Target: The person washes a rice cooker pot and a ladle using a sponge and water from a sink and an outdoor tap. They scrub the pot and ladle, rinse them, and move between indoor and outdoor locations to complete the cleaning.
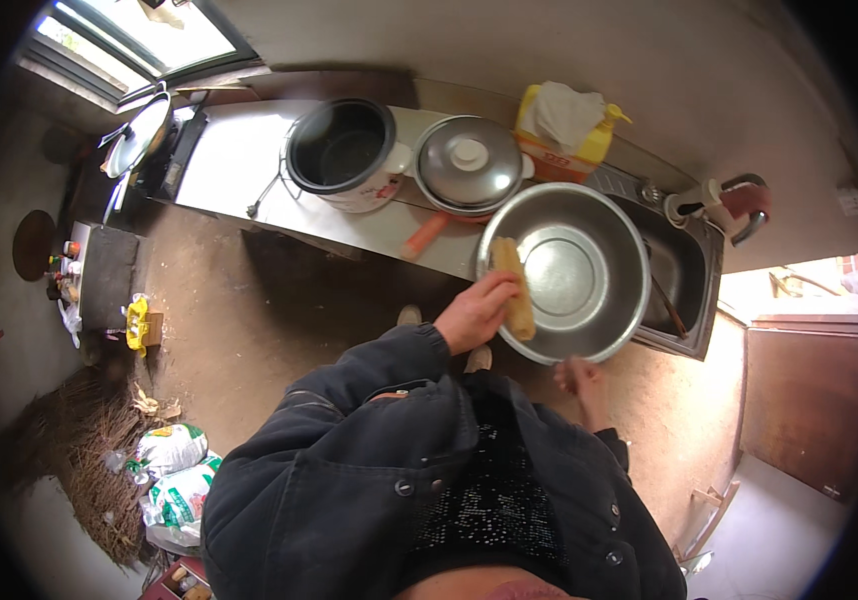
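Note:
My left hand (pixel 476 313) grips a long, tan piece that looks like a dried loofah sponge (pixel 517 292). It is held over the near-left rim of a wide stainless steel basin (pixel 613 232). Nothing lies on the basin's shiny bottom. The basin sits partly on the counter and partly over the sink. At the basin's near rim is my right hand (pixel 580 379), blurred, with its fingers curled. Whether it touches the rim or holds anything is not clear.
On the counter (pixel 234 161) stand an uncovered rice cooker (pixel 343 150) and a lidded pot (pixel 466 161) with an orange handle. A yellow pump bottle (pixel 605 139) is behind the basin. A brown stick (pixel 669 307) leans in the sink (pixel 688 262). Bags (pixel 178 487) and brushwood (pixel 103 465) lie left.

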Demonstrator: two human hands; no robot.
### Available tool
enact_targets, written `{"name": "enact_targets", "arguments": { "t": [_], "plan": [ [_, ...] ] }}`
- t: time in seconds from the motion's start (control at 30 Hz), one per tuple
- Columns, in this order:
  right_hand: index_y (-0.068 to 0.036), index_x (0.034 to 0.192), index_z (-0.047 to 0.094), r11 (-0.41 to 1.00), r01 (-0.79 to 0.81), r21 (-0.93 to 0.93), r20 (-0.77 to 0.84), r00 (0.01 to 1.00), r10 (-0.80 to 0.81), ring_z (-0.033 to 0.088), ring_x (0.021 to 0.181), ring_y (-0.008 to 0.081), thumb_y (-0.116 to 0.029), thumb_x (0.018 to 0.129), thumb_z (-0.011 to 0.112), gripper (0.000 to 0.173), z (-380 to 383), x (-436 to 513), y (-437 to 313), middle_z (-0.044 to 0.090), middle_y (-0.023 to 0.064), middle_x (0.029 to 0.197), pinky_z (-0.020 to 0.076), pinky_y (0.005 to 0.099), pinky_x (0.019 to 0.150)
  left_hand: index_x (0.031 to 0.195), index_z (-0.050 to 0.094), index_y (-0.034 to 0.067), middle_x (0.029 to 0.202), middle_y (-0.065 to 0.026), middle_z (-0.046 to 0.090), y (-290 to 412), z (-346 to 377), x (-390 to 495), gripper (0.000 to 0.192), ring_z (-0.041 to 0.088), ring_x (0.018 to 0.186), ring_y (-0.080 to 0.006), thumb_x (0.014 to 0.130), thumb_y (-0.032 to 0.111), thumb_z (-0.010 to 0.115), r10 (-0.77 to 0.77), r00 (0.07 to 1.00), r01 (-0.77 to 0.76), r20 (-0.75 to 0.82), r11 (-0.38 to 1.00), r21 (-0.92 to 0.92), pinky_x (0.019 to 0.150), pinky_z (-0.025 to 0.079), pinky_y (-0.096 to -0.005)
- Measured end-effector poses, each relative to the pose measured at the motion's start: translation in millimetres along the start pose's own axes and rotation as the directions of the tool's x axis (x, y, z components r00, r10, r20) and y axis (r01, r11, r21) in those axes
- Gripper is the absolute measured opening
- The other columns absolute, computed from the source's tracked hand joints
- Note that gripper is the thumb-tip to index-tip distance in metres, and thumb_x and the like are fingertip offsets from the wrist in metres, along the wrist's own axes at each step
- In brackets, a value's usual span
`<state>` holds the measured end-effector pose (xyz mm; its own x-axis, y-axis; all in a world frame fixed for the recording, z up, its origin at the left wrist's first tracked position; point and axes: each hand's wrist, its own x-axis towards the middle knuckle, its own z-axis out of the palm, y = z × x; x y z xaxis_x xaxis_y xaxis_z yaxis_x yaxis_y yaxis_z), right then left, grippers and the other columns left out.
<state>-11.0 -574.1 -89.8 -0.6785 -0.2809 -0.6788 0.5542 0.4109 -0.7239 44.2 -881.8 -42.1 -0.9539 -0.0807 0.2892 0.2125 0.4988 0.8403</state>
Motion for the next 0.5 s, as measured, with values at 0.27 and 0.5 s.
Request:
{"name": "enact_targets", "arguments": {
  "t": [0.27, 0.5],
  "plan": [
    [0.002, 0.138, 0.052, 0.894, 0.196, 0.402, 0.164, 0.946, -0.281, 0.063, 0.108, 0.0160, -0.018, 0.100, 0.058, 0.044, 167, 55, -125, 0.063, 0.0087, 0.121, 0.0505, 0.0270, 0.091, 0.136, 0.047, 0.006, 0.133, -0.0187, 0.055, -41, -69, 12, 0.055, 0.053, 0.125, -0.0403, 0.083, -0.007, 0.054, -0.074, 0.982, 0.094, 0.175, 0.990, -0.107, 0.102, 0.047, -0.0450],
    [0.003, 0.130, 0.056, 0.910, 0.275, 0.310, 0.194, 0.919, -0.344, 0.061, 0.091, 0.0145, -0.006, 0.086, 0.056, 0.045, 269, 122, -194, 0.064, 0.0061, 0.107, 0.0485, 0.0275, 0.083, 0.131, 0.052, 0.004, 0.135, -0.0208, 0.056, -96, -197, 2, 0.040, 0.060, 0.117, -0.0364, 0.092, -0.005, 0.048, 0.089, 0.984, -0.087, -0.156, 0.996, 0.021, 0.091, 0.052, -0.0437]
  ]
}}
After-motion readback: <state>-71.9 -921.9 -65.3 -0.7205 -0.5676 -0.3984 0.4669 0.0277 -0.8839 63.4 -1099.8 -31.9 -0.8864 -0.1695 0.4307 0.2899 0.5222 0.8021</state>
